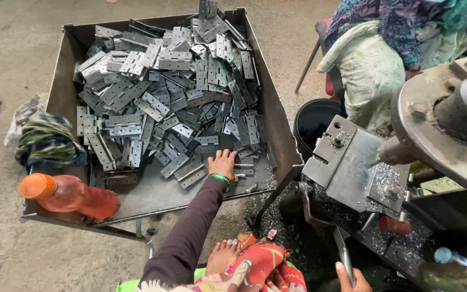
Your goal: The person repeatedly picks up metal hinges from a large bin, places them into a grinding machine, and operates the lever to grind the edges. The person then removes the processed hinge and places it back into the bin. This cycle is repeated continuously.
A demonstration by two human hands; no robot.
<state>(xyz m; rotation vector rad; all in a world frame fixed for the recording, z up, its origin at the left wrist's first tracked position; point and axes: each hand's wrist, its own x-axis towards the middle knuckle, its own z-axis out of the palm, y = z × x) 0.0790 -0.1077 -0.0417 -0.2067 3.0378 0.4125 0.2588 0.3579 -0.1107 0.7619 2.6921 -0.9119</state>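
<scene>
Left hand (222, 164) is down in the tray (277, 135), fingers spread flat on the hinges (179, 97), gripping none. Right hand (352, 281) is wrapped around the press lever (343, 254).

Soft, even daylight fills the scene, with no hard shadows. The heap of metal hinges (168, 92) shows a mild grey sheen, no harsh glare. Beneath the metal tray (268, 103) holding them the shade is only faint. Right of the tray, the drill machine (449, 119) sits darker. Focus is sharp throughout; lines bow slightly at the edges.
</scene>
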